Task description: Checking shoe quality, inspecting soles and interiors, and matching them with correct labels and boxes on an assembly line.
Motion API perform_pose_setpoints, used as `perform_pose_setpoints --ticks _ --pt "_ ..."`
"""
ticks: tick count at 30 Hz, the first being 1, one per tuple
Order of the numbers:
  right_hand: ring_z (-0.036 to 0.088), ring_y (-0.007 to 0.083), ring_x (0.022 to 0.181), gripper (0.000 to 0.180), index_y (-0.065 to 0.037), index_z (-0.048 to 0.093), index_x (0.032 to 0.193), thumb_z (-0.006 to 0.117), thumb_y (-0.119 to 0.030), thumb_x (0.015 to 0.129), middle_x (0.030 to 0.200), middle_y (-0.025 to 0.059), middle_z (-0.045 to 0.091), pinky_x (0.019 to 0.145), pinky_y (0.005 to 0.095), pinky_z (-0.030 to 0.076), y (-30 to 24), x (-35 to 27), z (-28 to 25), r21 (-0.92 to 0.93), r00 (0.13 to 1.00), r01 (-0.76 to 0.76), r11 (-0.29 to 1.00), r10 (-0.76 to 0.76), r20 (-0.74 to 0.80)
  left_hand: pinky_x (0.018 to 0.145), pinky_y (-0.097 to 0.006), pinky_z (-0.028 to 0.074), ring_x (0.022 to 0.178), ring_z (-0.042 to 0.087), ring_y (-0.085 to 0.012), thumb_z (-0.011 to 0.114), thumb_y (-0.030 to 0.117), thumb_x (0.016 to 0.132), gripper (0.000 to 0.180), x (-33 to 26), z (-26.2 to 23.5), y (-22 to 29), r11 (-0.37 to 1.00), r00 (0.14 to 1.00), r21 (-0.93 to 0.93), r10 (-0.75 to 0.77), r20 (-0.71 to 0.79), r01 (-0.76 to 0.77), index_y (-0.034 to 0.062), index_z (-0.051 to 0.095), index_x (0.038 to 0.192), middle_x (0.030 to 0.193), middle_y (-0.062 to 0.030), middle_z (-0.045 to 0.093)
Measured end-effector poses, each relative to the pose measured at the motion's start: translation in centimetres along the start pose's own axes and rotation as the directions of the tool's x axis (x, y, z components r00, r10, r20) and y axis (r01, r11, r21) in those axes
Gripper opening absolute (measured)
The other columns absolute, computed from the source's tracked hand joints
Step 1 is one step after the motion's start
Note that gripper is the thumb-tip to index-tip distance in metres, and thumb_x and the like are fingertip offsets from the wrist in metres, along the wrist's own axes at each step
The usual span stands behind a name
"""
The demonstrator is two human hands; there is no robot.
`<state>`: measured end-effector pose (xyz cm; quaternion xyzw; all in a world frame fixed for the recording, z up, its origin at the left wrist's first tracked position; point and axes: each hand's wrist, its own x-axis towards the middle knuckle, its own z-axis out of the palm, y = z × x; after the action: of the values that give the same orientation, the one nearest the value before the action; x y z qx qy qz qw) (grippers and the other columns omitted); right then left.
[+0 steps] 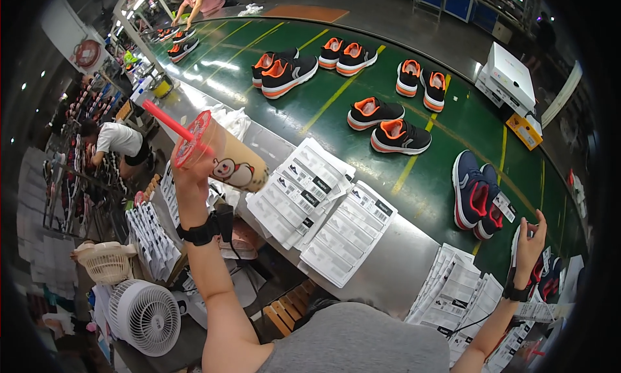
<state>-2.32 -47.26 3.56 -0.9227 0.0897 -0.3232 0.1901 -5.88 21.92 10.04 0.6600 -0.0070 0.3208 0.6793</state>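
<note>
Raised at the left, my left hand [192,184] is closed around a clear plastic cup of milky tea [240,159]. The cup is tilted, with a red straw [167,119] through its printed lid, a cartoon figure on its side and dark pearls near its bottom. At the right edge of the belt my right hand [530,240] has its thumb and fingers apart, with nothing seen between them. Beside it lies a pair of navy shoes [470,184] with red linings and a white tag [504,207]. More dark shoes [550,277] are partly hidden behind this hand.
Several pairs of black and orange sneakers [401,137] stand on the green conveyor belt [362,163]. Stacks of printed label sheets [349,234] lie on the metal ledge [407,253]. White shoe boxes [508,79] stand far right. A white fan [145,317] is lower left. Other people work farther off.
</note>
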Motion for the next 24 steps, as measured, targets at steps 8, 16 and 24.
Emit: perform_pose_setpoints --ticks 8,16,24 --pt "0.060 0.0153 0.085 0.042 -0.001 0.056 0.125 0.069 -0.010 0.086 0.103 0.0076 0.061 0.067 0.0264 0.048 -13.6 -2.8 -3.4 0.531 0.978 0.006 0.847 -0.116 0.175 0.085 -0.036 0.050 0.107 0.058 -0.0282 0.059 0.066 0.078 0.085 -5.0 15.5 5.7 0.979 0.916 -0.068 -0.154 0.372 0.192 -0.0066 0.052 0.121 0.122 -0.0193 0.052" --pt "0.047 0.0125 0.062 0.050 -0.014 0.072 0.101 0.089 -0.039 0.062 0.078 -0.0020 0.052 0.055 0.0259 0.037 -25.9 -4.8 -11.0 0.799 0.642 0.548 0.247 -0.737 -0.213 0.075 -0.037 0.041 0.090 0.053 -0.0254 0.091 0.020 0.059 0.075 -7.8 24.0 6.5 0.749 0.379 -0.513 0.657 0.652 -0.418 0.0023 0.052 0.120 0.101 -0.0095 0.053" --pt "0.046 0.0131 0.064 0.033 -0.012 0.073 0.088 0.068 -0.018 0.056 0.072 -0.0020 0.051 0.058 0.0295 0.037 -30.0 -4.9 -12.0 0.656 0.490 0.750 0.083 -0.736 -0.467 0.072 -0.040 0.039 0.083 0.054 -0.0225 0.076 0.008 0.071 0.039 -7.6 23.5 8.8 0.646 0.416 -0.400 0.743 0.524 -0.650 0.0080 0.062 0.108 0.096 -0.0061 0.056"
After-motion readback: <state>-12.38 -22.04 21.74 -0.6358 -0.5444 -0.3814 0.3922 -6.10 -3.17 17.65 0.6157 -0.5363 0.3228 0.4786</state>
